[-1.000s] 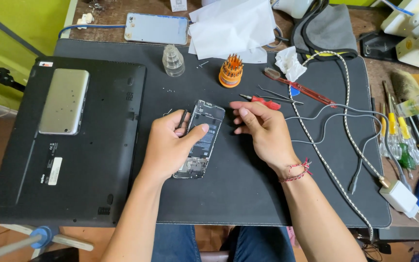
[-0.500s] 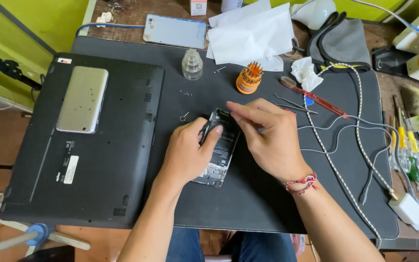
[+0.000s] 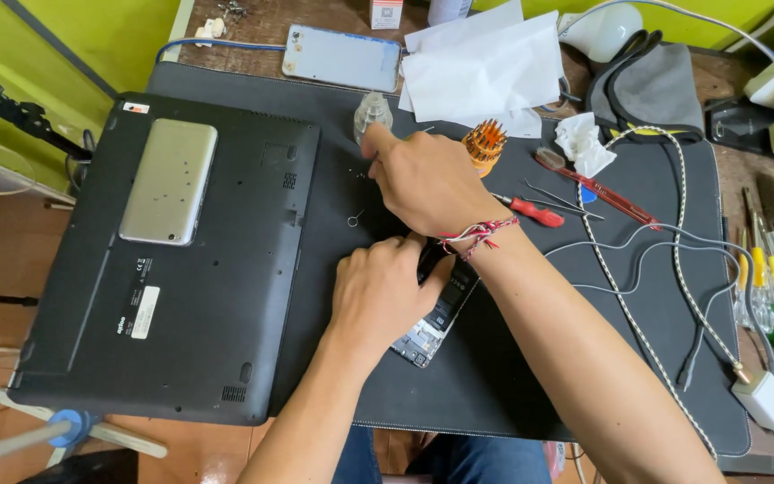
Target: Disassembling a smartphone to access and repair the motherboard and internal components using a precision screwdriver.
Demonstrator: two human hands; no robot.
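My left hand (image 3: 378, 296) rests on an opened phone (image 3: 432, 330) with its back cover off and holds it down on the black mat (image 3: 512, 394). Only the phone's lower end shows past my fingers. My right hand (image 3: 427, 179) crosses above the left one and reaches to the upper left, fingertips pinched together right below a small clear bottle (image 3: 372, 110). Whether a tiny part sits between the fingertips is hidden. A red and white thread bracelet is on my right wrist.
A black laptop (image 3: 181, 296) lies upside down at left with a silver phone (image 3: 169, 179) on it. An orange bit holder (image 3: 484, 143), red screwdriver (image 3: 535, 212), pin (image 3: 353, 218), white papers (image 3: 485, 63), pale phone (image 3: 342, 56), braided cable (image 3: 638, 296) and charger (image 3: 768, 399) surround the hands.
My right hand has left the opened phone and moved up and left toward the clear bottle. My left hand has stayed on the phone.
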